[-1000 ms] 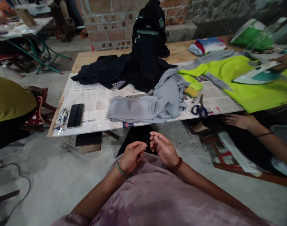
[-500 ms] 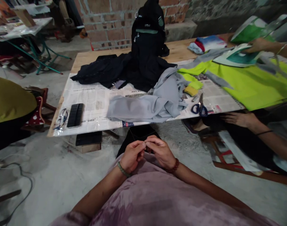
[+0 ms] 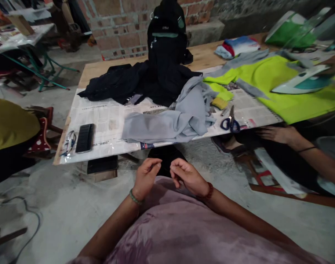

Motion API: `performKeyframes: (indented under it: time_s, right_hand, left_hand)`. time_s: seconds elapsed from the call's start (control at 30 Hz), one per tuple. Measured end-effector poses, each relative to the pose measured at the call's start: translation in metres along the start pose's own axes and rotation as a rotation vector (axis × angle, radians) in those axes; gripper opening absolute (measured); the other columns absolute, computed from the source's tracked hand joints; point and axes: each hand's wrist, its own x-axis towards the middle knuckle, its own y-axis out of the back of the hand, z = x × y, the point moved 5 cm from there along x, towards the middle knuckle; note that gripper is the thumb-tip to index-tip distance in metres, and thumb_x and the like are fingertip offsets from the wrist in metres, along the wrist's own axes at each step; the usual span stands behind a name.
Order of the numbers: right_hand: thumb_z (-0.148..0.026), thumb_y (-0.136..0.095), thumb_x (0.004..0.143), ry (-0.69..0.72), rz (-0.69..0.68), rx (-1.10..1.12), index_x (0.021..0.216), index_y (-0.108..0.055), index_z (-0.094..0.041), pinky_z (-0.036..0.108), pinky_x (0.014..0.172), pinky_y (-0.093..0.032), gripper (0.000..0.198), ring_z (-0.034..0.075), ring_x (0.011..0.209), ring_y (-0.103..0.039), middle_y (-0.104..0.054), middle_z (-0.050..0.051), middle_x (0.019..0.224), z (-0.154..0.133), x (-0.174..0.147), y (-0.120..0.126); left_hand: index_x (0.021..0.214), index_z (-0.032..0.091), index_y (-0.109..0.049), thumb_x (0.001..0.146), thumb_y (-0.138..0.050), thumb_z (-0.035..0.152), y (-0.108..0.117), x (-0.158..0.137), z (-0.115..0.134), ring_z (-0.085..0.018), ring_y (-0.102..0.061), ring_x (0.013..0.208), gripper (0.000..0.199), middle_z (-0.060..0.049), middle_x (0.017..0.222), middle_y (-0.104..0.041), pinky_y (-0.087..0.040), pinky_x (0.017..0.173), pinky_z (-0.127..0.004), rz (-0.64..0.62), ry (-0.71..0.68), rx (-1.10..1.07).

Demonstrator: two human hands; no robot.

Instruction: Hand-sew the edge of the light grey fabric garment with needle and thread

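- Looking down through the head camera, I have the counter (image 3: 86,75) ahead, with newspaper (image 3: 109,128) spread over its near part.
- The yellow-green garment (image 3: 266,71) covers much of the right side.
- The grey cloth (image 3: 181,121), plain and loosely creased, lies at the middle of the near edge; a flatter strip runs left, and the right part is bunched up. I see newspaper as open room between its left end and the black rectangular object (image 3: 84,138).
- My left hand (image 3: 146,178) and right hand (image 3: 190,179) are apart from each other, short of the counter's edge and off the cloth. Fingers curl toward thumbs on both; I cannot tell whether either pinches something thin.
- Scissors (image 3: 230,124) lie right of the cloth, handles near the edge.
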Motion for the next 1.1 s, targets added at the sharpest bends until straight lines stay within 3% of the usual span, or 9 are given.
performKeyframes:
  time_s: [0.1, 0.17, 0.3, 0.43, 0.6, 0.7, 0.93, 1.1]
  right_hand:
    - [-0.040, -0.049, 0.082, 0.072, 0.051, -0.210, 0.080, -0.044, -0.018, 0.016, 0.037, -0.032, 0.023, 0.004, 0.037, -0.044, -0.050, -0.006, 0.060, 0.002, 0.001, 0.004]
    - [-0.034, -0.045, 0.084, 0.121, 0.103, -0.383, 0.079, -0.045, -0.018, 0.017, 0.039, -0.032, 0.017, 0.004, 0.038, -0.042, -0.047, -0.007, 0.055, 0.001, 0.000, 0.007]
    - [-0.026, -0.043, 0.084, 0.226, 0.175, -0.618, 0.076, -0.048, -0.018, 0.017, 0.046, -0.033, 0.012, 0.006, 0.047, -0.042, -0.045, -0.006, 0.053, -0.007, -0.005, 0.010]
    - [-0.024, -0.042, 0.085, 0.275, 0.189, -0.684, 0.075, -0.048, -0.018, 0.018, 0.048, -0.032, 0.013, 0.006, 0.051, -0.043, -0.047, -0.004, 0.057, -0.009, -0.008, 0.012]
    - [-0.027, -0.041, 0.084, 0.194, 0.197, -0.570, 0.076, -0.047, -0.018, 0.018, 0.045, -0.031, 0.014, 0.005, 0.045, -0.040, -0.047, -0.006, 0.057, -0.002, -0.009, 0.018]
    - [-0.029, -0.045, 0.082, 0.185, 0.245, -0.483, 0.078, -0.049, -0.018, 0.018, 0.047, -0.034, 0.013, 0.005, 0.046, -0.042, -0.048, -0.005, 0.059, -0.002, -0.010, 0.023]
    - [-0.030, -0.055, 0.076, 0.304, 0.368, -0.390, 0.074, -0.057, -0.016, 0.021, 0.063, -0.040, 0.015, 0.008, 0.065, -0.048, -0.054, -0.001, 0.069, -0.013, -0.014, 0.031]
    - [-0.033, -0.059, 0.075, 0.191, 0.320, -0.150, 0.074, -0.056, -0.015, 0.018, 0.046, -0.030, 0.018, 0.004, 0.047, -0.035, -0.043, -0.006, 0.054, -0.006, -0.015, 0.035]
  left_hand:
    - [0.092, 0.016, -0.067, 0.070, -0.064, 0.030, -0.014, -0.002, -0.006, -0.006, -0.042, 0.050, 0.026, 0.001, 0.067, -0.056, -0.033, 0.046, -0.018, -0.124, 0.180, -0.141]
    - [0.092, 0.015, -0.066, 0.066, -0.067, 0.027, -0.022, -0.003, -0.006, -0.004, -0.039, 0.048, 0.028, 0.001, 0.069, -0.057, -0.030, 0.044, -0.017, -0.170, 0.204, -0.175]
    - [0.087, 0.016, -0.068, 0.064, -0.068, 0.022, -0.031, -0.003, -0.005, -0.005, -0.044, 0.055, 0.024, -0.001, 0.074, -0.058, -0.034, 0.048, -0.017, -0.225, 0.145, -0.102]
    - [0.081, 0.017, -0.068, 0.068, -0.065, 0.026, -0.033, 0.001, -0.002, -0.008, -0.048, 0.059, 0.016, -0.001, 0.073, -0.059, -0.039, 0.053, -0.019, -0.224, 0.018, 0.053]
    - [0.072, 0.018, -0.066, 0.075, -0.058, 0.023, -0.037, 0.004, 0.007, -0.010, -0.052, 0.065, 0.009, 0.000, 0.071, -0.059, -0.042, 0.061, -0.021, -0.195, -0.177, 0.255]
    - [0.073, 0.019, -0.064, 0.076, -0.056, 0.022, -0.040, 0.006, 0.009, -0.009, -0.051, 0.064, 0.010, 0.000, 0.071, -0.058, -0.040, 0.060, -0.021, -0.185, -0.199, 0.295]
    - [0.070, 0.017, -0.062, 0.074, -0.059, 0.027, -0.048, 0.009, 0.004, -0.007, -0.046, 0.053, 0.011, 0.003, 0.060, -0.052, -0.035, 0.051, -0.018, -0.211, -0.016, 0.156]
    - [0.075, 0.016, -0.059, 0.073, -0.061, 0.036, -0.042, 0.014, -0.008, -0.003, -0.034, 0.041, 0.020, 0.006, 0.053, -0.046, -0.024, 0.039, -0.015, -0.167, 0.188, -0.138]
